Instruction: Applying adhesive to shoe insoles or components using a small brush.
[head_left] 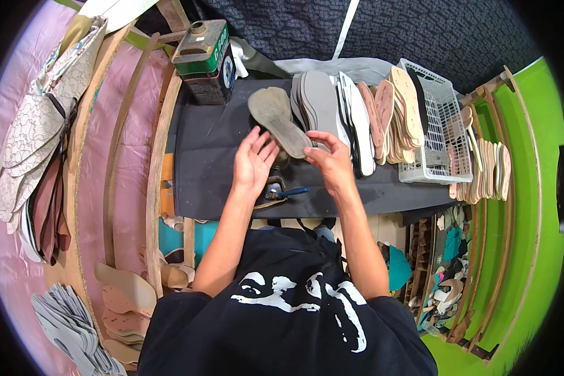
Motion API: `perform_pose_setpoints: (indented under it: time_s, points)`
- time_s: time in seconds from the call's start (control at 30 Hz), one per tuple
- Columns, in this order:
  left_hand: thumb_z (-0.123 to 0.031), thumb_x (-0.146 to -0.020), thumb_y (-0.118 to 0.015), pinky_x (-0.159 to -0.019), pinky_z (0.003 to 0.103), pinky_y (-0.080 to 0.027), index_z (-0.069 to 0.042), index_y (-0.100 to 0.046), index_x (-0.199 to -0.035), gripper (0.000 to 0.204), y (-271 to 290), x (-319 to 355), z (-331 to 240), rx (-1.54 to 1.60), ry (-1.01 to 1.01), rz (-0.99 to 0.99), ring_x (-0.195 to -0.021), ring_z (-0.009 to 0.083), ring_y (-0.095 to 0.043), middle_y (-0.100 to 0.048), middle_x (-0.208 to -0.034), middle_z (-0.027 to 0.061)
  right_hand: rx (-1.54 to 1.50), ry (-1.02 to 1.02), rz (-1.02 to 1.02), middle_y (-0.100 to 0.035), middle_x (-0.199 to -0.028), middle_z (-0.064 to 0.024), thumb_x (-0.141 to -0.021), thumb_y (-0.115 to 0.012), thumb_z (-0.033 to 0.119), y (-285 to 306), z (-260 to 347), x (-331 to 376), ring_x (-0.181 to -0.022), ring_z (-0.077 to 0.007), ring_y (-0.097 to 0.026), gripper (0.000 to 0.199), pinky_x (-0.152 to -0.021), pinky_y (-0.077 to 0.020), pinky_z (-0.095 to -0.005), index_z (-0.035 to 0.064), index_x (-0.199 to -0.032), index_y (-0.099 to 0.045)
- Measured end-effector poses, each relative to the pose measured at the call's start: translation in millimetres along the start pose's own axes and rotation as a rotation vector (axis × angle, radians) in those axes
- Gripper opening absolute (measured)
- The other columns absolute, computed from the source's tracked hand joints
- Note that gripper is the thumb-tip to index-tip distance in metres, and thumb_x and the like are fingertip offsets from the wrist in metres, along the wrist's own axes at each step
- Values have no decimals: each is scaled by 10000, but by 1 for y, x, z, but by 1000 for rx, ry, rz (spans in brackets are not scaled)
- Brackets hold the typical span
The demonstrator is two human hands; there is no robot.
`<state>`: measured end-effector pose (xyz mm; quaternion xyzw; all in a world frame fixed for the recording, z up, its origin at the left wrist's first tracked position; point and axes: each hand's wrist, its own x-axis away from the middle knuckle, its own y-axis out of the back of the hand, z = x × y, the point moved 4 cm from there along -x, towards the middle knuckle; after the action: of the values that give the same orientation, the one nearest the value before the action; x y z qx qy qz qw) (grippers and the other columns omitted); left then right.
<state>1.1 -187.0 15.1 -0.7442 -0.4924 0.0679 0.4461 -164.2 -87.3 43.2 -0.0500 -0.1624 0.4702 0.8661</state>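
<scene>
- Head view: a worn grey-brown sole (273, 116) is raised over a black-covered table (210, 156), tilted, its wider end pointing up and left.
- Right hand (331, 161): thumb and fingers pinch the sole's narrower lower end.
- Left hand (252, 164): palm turned up, fingers spread wide and loosely bent beside the sole's lower left edge; whether the fingertips touch it, I cannot tell.
- Below the sole, near the table's front edge, a blue-handled brush (292, 192) rests in a small container (267, 203).
- Right of the sole, grey soles (316, 103) and tan insoles (406, 103) stand in rows, next to a white crate (442, 179).
- Far left corner: a green-and-black metal can (198, 66).
</scene>
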Motion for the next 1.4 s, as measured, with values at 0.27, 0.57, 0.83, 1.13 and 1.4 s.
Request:
perform_pose_setpoints:
  time_s: [0.27, 0.57, 0.83, 1.13, 1.4]
  points:
    - [-409, -1032, -557, -1244, 484, -384, 69, -327, -1607, 782, -23, 29, -36, 80, 28, 233, -1425, 372, -495, -461, -1555, 248, -187, 29, 16, -711, -1329, -182, -954, -671, -21, 110, 39, 53, -981, -108, -677, 416, -740, -492, -209, -60, -1361, -597]
    - [-236, -1037, -567, -1166, 454, -451, 36, -300, -1639, 713, -70, 134, 41, -341, 272, 403, -1361, 302, -570, -496, -1536, 200, 130, -97, -38, -751, -1304, -120, -991, -551, -47, 235, 19, 82, -931, -49, -625, 361, -804, -455, -206, -27, -1328, -680]
    - [-240, -1024, -631, -1087, 407, -466, -47, -388, -1632, 683, 20, 109, 155, -368, 282, -122, -1260, 235, -599, -595, -1357, 88, 465, -99, 51, -756, -1224, -95, -921, -753, 45, 260, -42, 73, -1058, -122, -686, 375, -854, -548, -289, -26, -1287, -708]
    - [-222, -1019, -655, -1126, 425, -458, -16, -380, -1633, 704, 53, 106, 177, -354, 111, -357, -1304, 237, -580, -585, -1446, 119, 948, 354, 84, -696, -1320, -212, -857, -755, 56, 219, -52, 67, -1217, -411, -658, 419, -1080, -509, -431, -17, -1264, -690]
    - [-36, -969, -701, -945, 312, -562, -2, -728, -1276, 310, 73, 136, 122, -808, -308, -427, -1055, 170, -700, -729, -1202, 122, 840, 489, 205, -736, -1208, -168, -873, -766, 71, 149, -34, 60, -1071, -344, -702, 370, -910, -571, -408, 18, -1236, -719]
